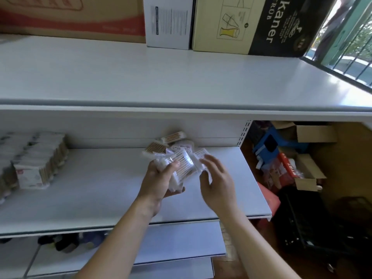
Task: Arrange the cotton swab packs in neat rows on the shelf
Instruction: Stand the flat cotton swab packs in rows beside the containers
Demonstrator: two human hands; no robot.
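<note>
Left hand point(161, 179) grips clear plastic cotton swab packs point(182, 165); open right hand point(218, 183) just beside, rightward.

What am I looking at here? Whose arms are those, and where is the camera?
No machine: one camera worn on a person's head looks down at their own hands. The left hand grips a clear cotton swab pack; the right hand is open beside it, holding nothing. Behind them a loose pile of packs lies on the white shelf. At far left, packs already stand in neat rows. Cardboard boxes sit on top.
</note>
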